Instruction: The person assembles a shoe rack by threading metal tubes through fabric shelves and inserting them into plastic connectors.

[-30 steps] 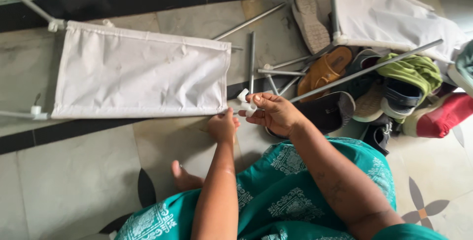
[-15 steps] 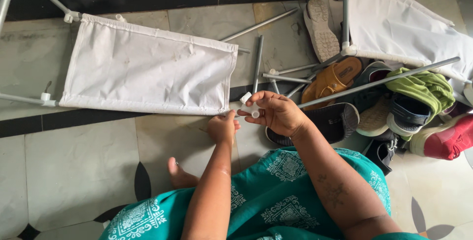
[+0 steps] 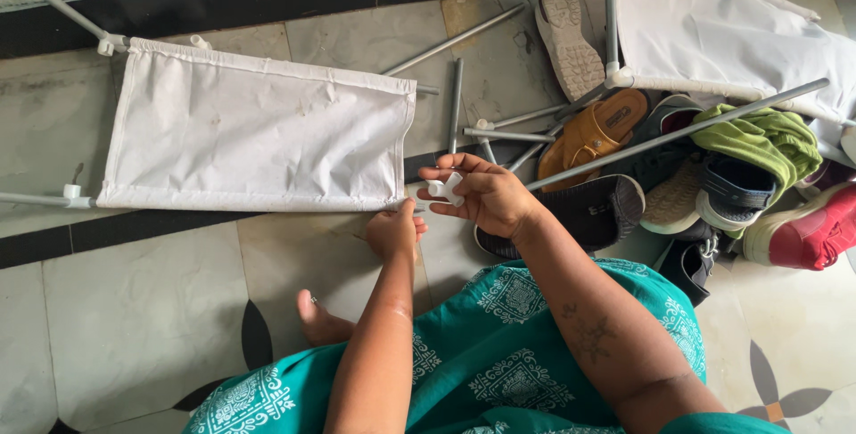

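Head view, looking down: your right hand (image 3: 486, 198) is pinching a small white plastic connector (image 3: 445, 188) in its fingertips, while your left hand (image 3: 392, 229) is closing around the rod end at the white fabric panel (image 3: 259, 144) corner on the floor (image 3: 134, 309). Line the socket squarely with the rod; shoes (image 3: 713, 176) are crowding your right.

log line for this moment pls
right hand: holds white connector | left hand: grips rod end at white fabric panel | shoes: piled right
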